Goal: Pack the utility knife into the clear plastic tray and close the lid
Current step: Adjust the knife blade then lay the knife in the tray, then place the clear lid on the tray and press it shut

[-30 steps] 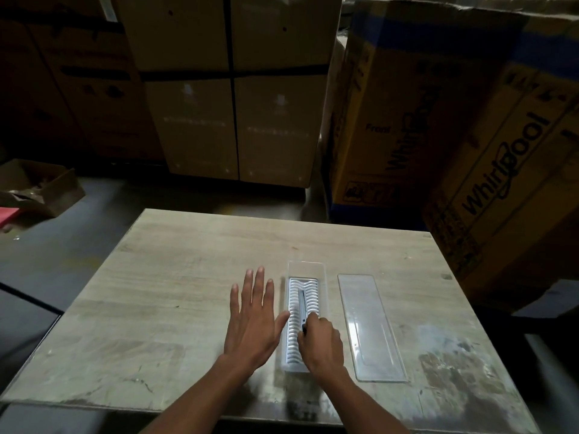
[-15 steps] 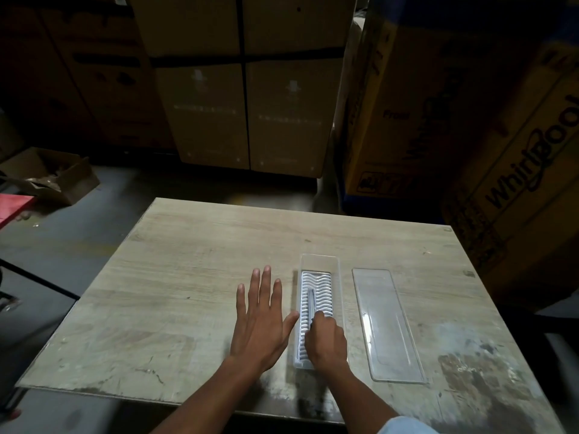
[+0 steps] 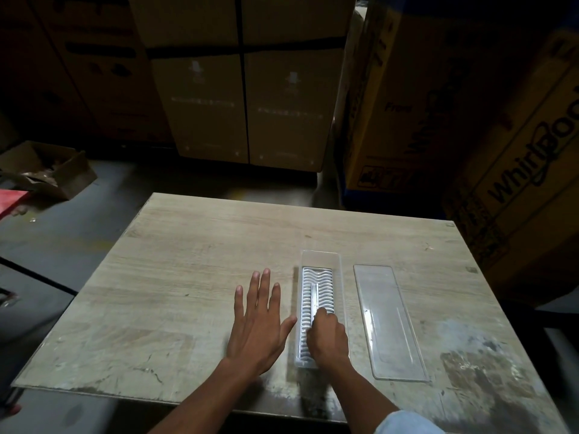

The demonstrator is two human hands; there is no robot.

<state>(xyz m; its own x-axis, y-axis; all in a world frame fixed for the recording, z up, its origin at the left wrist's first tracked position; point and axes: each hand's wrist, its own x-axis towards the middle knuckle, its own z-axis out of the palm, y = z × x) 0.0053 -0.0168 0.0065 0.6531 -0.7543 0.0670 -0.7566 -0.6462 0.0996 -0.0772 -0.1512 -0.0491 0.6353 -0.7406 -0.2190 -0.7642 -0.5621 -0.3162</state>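
A clear plastic tray [image 3: 320, 261] with a white ribbed insert lies lengthwise on the wooden table. The slim grey utility knife [image 3: 314, 297] lies in the insert along its length. My right hand [image 3: 329, 338] is curled over the knife's near end, fingertips closed on it, hiding that part. My left hand [image 3: 260, 321] rests flat on the table just left of the tray, fingers spread, thumb touching the tray's side. The clear lid [image 3: 388, 321] lies flat on the table to the right of the tray, apart from it.
The wooden table [image 3: 188, 270] has worn, pale patches at its near right. Tall cardboard cartons [image 3: 244, 89] stand behind it, and printed appliance cartons [image 3: 470, 120] crowd the right side. A small open box [image 3: 47, 170] sits on the floor at left.
The camera view has shifted down and closer. My right hand has slid slightly toward me along the tray, uncovering more of the knife. The left hand and the lid have stayed put.
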